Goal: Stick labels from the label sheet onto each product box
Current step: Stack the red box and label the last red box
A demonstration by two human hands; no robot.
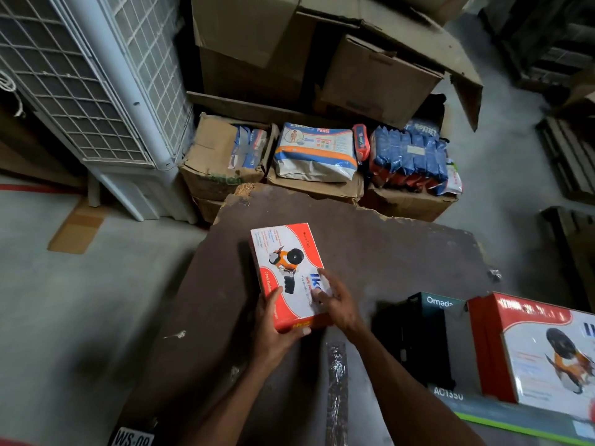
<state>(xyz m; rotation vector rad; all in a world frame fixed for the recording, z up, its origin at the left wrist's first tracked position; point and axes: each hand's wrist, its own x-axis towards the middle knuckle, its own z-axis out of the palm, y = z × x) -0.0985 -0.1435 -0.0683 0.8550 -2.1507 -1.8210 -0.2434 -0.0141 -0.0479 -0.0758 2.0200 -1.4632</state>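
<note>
Product box (288, 272) red and white, orange-black tool print. Table (370, 252) dark brown. Second box (534, 352) red-white. Diaper pack (315, 152) white, orange, blue.

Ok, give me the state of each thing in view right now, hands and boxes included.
Small red-and-white box: closed, lying flat on the dark table, held at its near end.
Left hand: grips the box's near corner.
Right hand: fingers pressing on the box's top face.
Second red-and-white box: closed, at the table's right, untouched.
Black box: closed, beside it.
</note>
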